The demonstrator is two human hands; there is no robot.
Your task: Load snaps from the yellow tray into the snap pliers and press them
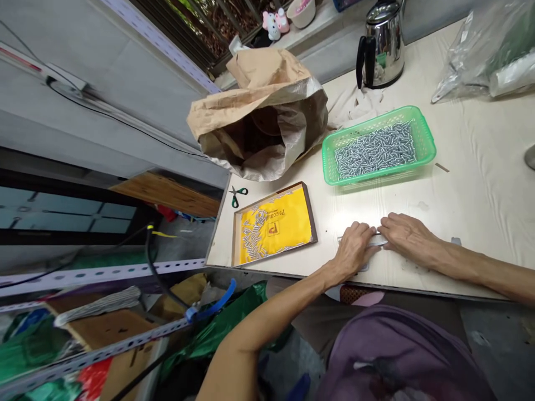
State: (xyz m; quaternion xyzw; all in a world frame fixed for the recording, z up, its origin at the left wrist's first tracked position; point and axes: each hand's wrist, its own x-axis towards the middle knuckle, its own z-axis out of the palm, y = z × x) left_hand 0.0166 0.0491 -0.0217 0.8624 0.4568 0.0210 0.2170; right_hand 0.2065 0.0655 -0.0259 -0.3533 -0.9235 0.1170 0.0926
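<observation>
Near the table's front edge, my left hand (355, 245) and my right hand (404, 231) come together with fingers bent. Between them they hold a small pale, shiny flat piece (378, 240); its kind is partly hidden by my fingers. To the left lies a shallow cardboard tray (310, 211) with a yellow printed lining (288, 220). Small metal pins or screws (252, 239) are heaped at the tray's left end. Beyond my hands stands a green plastic basket (426, 142) holding many small silvery threaded-looking pieces (376, 151).
Green-handled scissors (239, 195) lie by the table's left edge. An open brown paper sack (259, 78) stands behind the tray. A steel kettle (384, 50) and clear plastic bags (493, 61) are at the back. A metal shelf frame (104, 273) stands left of the table (480, 184).
</observation>
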